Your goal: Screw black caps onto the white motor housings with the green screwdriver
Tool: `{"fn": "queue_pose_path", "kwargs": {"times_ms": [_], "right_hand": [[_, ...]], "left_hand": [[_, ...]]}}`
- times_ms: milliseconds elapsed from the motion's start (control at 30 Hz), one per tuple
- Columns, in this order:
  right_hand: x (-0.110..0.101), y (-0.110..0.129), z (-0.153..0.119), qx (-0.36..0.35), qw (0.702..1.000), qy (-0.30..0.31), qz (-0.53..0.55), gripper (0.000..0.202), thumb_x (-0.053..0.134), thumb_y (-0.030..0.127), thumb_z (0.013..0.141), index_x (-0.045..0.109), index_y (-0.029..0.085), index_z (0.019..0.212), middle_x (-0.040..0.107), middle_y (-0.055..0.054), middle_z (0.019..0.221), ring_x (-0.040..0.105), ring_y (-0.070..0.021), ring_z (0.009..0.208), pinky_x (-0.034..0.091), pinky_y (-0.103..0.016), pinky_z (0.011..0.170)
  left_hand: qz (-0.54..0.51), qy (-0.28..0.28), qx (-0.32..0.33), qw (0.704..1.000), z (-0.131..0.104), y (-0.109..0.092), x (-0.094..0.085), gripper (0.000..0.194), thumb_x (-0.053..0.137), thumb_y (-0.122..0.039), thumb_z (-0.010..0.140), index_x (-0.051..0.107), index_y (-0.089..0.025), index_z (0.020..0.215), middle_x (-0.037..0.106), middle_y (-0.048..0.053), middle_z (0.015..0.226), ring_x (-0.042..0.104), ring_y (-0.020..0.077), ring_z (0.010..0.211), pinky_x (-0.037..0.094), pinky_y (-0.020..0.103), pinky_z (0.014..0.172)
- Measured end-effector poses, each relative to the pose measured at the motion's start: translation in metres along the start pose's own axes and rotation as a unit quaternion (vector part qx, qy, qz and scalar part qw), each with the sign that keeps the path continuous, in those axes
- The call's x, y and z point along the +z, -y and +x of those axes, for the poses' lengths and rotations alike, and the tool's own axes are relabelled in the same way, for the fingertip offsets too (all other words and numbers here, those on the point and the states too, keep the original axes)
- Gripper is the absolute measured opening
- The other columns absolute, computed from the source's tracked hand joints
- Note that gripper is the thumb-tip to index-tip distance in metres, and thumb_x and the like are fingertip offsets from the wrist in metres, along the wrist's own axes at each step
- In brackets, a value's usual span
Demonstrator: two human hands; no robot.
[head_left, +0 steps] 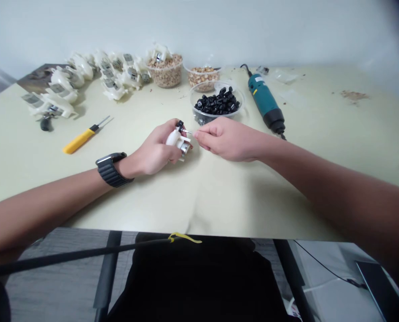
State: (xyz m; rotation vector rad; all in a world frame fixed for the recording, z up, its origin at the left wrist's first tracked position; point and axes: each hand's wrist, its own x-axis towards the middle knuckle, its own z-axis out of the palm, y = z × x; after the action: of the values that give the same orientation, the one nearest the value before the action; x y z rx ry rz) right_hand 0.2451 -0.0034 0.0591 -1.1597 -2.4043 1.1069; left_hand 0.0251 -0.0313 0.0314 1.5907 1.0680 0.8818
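My left hand [155, 150] is wrapped round a white plastic housing [176, 139] with a silvery metal part on its near right side. A small black piece [180, 124] sits at the housing's upper end. My right hand [221, 137] is closed in a pinch just right of it. From its fingertips a thin, light-coloured rod [187, 131] reaches to the black piece; its exact kind is too small to tell. Just beyond my right hand stands a clear round tub [241, 107] of small black parts [219, 103].
Several similar white housings [61, 91] lie at the back left. A yellow-handled screwdriver [80, 140] rests left of my hands. Two tubs of small brownish pieces [167, 74] stand behind. A green power screwdriver [265, 100] lies right, its cord leading back. The table's front edge [206, 233] is near me.
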Motion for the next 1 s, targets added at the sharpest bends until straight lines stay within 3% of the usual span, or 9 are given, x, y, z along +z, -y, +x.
{"fn": "queue_pose_path", "kwargs": {"times_ms": [100, 233, 333, 400, 567, 733, 867, 1000], "right_hand": [[0.0, -0.004, -0.001, -0.011, 0.999, -0.016, -0.029, 0.046, 0.047, 0.028, 0.113, 0.041, 0.021, 0.068, 0.042, 0.004, 0.062, 0.035, -0.0106, 0.059, 0.028, -0.031, 0.061], [0.009, -0.009, -0.004, -0.064, 0.972, -0.073, -0.216, 0.039, 0.043, 0.034, 0.116, 0.056, 0.019, 0.081, 0.054, -0.001, 0.07, 0.042, -0.0138, 0.064, 0.026, -0.032, 0.065], [0.019, -0.009, -0.008, -0.036, 0.936, -0.105, -0.335, 0.041, 0.037, 0.04, 0.117, 0.067, 0.016, 0.102, 0.058, -0.005, 0.072, 0.039, -0.0161, 0.059, 0.02, -0.035, 0.063], [0.022, -0.008, -0.009, -0.028, 0.935, -0.105, -0.338, 0.046, 0.035, 0.043, 0.117, 0.07, 0.015, 0.106, 0.061, -0.007, 0.074, 0.041, -0.0173, 0.058, 0.02, -0.035, 0.062], [0.018, -0.009, -0.005, -0.088, 0.972, -0.059, -0.211, 0.049, 0.033, 0.038, 0.118, 0.062, 0.019, 0.084, 0.055, -0.002, 0.069, 0.045, -0.0162, 0.065, 0.029, -0.034, 0.068], [0.018, -0.012, -0.005, -0.061, 0.998, 0.011, 0.006, 0.054, 0.038, 0.057, 0.117, 0.036, 0.023, 0.075, 0.041, 0.004, 0.067, 0.039, -0.0123, 0.06, 0.031, -0.03, 0.061], [0.017, -0.012, -0.007, 0.029, 0.977, 0.111, 0.18, 0.054, 0.035, 0.071, 0.113, 0.034, 0.027, 0.081, 0.028, 0.008, 0.064, 0.025, -0.0112, 0.048, 0.022, -0.029, 0.044], [0.006, -0.014, -0.007, 0.047, 0.964, 0.167, 0.2, 0.058, 0.035, 0.076, 0.11, 0.033, 0.028, 0.078, 0.026, 0.009, 0.06, 0.02, -0.0111, 0.045, 0.016, -0.029, 0.039]], "left_hand": [[0.012, 0.006, 0.003, 1.0, 0.001, 0.003, -0.001, 0.038, 0.068, -0.015, 0.056, 0.056, -0.02, 0.091, 0.068, 0.0, 0.077, 0.051, 0.0139, 0.058, 0.036, 0.029, 0.048], [0.018, 0.02, 0.01, 1.0, 0.002, 0.006, -0.002, 0.036, 0.069, -0.015, 0.06, 0.058, -0.02, 0.094, 0.069, 0.0, 0.079, 0.055, 0.0151, 0.062, 0.034, 0.029, 0.051], [0.027, 0.021, 0.024, 0.999, 0.001, 0.007, -0.002, 0.034, 0.069, -0.012, 0.062, 0.059, -0.019, 0.093, 0.07, 0.0, 0.081, 0.054, 0.0151, 0.063, 0.033, 0.029, 0.053], [0.026, 0.022, 0.025, 0.999, 0.0, 0.007, -0.001, 0.036, 0.07, -0.011, 0.061, 0.059, -0.019, 0.094, 0.07, 0.0, 0.081, 0.053, 0.0152, 0.063, 0.032, 0.03, 0.054], [0.02, 0.023, 0.028, 0.999, -0.004, 0.005, 0.004, 0.037, 0.069, -0.01, 0.058, 0.055, -0.021, 0.092, 0.066, -0.001, 0.075, 0.049, 0.0148, 0.062, 0.031, 0.031, 0.055], [0.049, 0.018, 0.054, 0.997, -0.005, 0.007, 0.004, 0.036, 0.069, -0.012, 0.061, 0.054, -0.022, 0.092, 0.062, -0.003, 0.074, 0.047, 0.0152, 0.064, 0.03, 0.032, 0.059], [0.13, 0.008, 0.126, 0.983, -0.001, 0.007, 0.0, 0.034, 0.069, -0.014, 0.062, 0.054, -0.022, 0.092, 0.059, -0.002, 0.075, 0.046, 0.0162, 0.067, 0.032, 0.035, 0.066], [0.168, 0.023, 0.157, 0.973, 0.004, 0.002, -0.005, 0.034, 0.07, -0.015, 0.061, 0.056, -0.022, 0.092, 0.063, -0.001, 0.08, 0.048, 0.0179, 0.071, 0.035, 0.036, 0.071]]}}
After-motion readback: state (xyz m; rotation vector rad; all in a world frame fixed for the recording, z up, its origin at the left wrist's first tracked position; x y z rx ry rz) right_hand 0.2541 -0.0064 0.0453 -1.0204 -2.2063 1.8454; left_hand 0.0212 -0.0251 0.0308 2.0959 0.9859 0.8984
